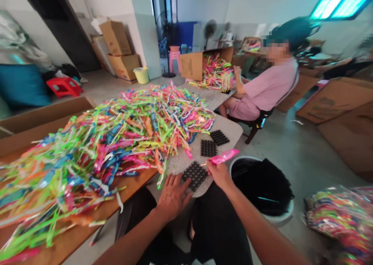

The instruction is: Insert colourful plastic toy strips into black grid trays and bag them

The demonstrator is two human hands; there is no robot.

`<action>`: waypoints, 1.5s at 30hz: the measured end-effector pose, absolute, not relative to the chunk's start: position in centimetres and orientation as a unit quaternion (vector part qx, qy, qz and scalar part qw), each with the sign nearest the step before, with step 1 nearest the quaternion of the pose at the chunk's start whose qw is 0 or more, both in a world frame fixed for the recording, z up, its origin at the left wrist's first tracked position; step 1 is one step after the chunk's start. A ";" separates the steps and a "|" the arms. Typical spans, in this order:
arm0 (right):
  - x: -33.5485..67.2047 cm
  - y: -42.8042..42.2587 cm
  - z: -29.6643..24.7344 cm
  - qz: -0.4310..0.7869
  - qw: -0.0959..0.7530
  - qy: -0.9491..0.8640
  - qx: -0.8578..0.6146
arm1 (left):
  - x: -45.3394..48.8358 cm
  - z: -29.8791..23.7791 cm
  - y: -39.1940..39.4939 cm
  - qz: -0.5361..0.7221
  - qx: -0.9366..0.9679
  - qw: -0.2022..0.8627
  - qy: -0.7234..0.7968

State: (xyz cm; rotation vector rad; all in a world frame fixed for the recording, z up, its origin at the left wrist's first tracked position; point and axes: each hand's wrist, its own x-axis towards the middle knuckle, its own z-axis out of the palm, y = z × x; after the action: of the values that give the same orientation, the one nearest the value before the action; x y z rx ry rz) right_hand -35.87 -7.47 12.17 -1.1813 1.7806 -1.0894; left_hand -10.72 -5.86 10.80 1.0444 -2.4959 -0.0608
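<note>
No legible text anywhere, faint printed marks on cardboard box (332, 100), too blurred to read

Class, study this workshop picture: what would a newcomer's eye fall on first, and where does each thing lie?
The huge heap of neon-coloured plastic strips covers the table at left and centre. At the near edge, the right hand holds a pink plastic piece above a black gridded tray, which the left hand touches. A person in a pink shirt sits beyond, at right.
</note>
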 end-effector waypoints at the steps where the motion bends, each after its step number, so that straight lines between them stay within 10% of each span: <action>1: -35.9 -7.6 12.2 -0.431 0.380 0.681 -0.454 | -11.1 11.2 -5.6 -0.033 0.390 0.208 -0.896; 45: -31.1 -12.0 16.9 -0.062 0.148 0.581 -0.798 | -12.5 9.9 -5.5 -0.135 0.367 0.172 -0.904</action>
State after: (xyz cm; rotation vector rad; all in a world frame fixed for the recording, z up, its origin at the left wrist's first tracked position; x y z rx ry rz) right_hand -31.09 -12.04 16.86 -2.2948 1.6700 -0.1789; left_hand -12.46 -5.53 9.89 1.0403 -2.5669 -0.3823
